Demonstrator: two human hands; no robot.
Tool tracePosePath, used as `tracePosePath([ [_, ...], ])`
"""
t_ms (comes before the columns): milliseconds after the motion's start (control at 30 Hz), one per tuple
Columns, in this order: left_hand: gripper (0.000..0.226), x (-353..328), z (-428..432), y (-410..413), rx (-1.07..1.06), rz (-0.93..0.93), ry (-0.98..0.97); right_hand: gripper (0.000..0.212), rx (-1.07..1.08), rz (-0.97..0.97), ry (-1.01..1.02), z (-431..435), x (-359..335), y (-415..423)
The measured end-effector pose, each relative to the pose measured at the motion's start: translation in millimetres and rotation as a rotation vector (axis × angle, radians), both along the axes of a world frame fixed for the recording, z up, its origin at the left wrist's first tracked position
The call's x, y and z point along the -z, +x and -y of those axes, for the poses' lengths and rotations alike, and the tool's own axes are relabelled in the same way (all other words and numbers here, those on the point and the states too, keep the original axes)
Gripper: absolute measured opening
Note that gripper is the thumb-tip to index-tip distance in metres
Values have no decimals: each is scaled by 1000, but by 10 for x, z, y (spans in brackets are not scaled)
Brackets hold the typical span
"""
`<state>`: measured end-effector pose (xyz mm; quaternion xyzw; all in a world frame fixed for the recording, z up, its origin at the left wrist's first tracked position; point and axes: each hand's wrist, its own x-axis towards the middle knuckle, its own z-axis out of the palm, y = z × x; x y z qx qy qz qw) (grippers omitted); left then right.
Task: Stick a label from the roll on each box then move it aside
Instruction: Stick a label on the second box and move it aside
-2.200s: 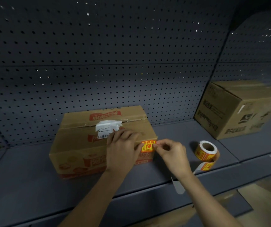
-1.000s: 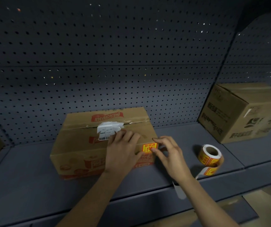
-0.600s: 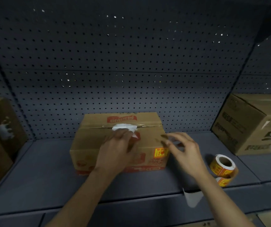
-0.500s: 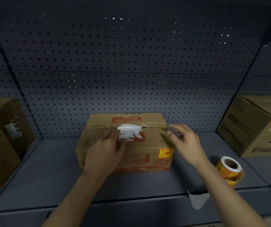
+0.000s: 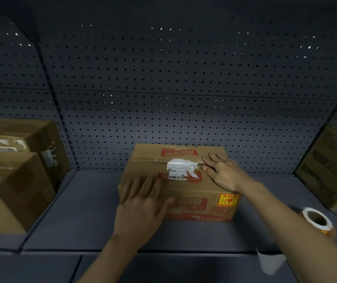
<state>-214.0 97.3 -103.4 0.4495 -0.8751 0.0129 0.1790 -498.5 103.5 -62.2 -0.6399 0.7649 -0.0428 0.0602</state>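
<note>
Both hands lie flat and spread on the brown corrugated cardboard box with red printing (image 5: 181, 180) — the left hand (image 5: 141, 203) splayed over its near left corner, fingers reaching up onto the top, the right hand (image 5: 222, 174) palm-down on the top toward the right edge; neither is closed round anything. The box sits mid-shelf on the dark grey metal shelf (image 5: 77, 217), its back close to the pegboard wall, with the yellow-and-red square warning label (image 5: 228, 200) stuck on its front face at the right end. I'd judge the carton stiff enough to take pressure at its edges, though the taped top seam under the torn white shipping slip (image 5: 180, 169) may give if pushed. It looks light enough to slide, not lift, and the best hold is on the two side walls, low down. From the box, the stack of plain brown cartons (image 5: 16, 174) stands at nine o'clock and the roll of yellow labels on a white core (image 5: 317, 221) at four o'clock, well apart.
</note>
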Motion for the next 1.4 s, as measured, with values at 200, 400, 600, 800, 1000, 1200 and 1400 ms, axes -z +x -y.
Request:
tracePosePath([
  [200, 74, -125, 8, 190, -58, -27, 7, 62, 12, -92, -1, -358, -68, 198],
  [400, 81, -341, 77, 329, -181, -19, 137, 63, -24, -170, 37, -745, -221, 616],
  [600, 74, -373, 303, 409, -203, -3, 271, 56, -100, -128, -11, -891, -280, 943],
  [800, 57, -324, 254, 475, -109, -207, 285, 49, -55, 187, -151, -563, -266, 712],
  [1000, 87, -193, -69, 424, -177, -417, 378, 60, 15, 324, -82, 30, -299, 559],
  [1200, 118, -108, -276, 312, -103, -701, 779, 56, -34, 471, 61, 172, -198, 603],
  [1400, 95, -72, -144, 335, 3, -782, 788, 44, -14, 507, 54, -96, -174, 437],
])
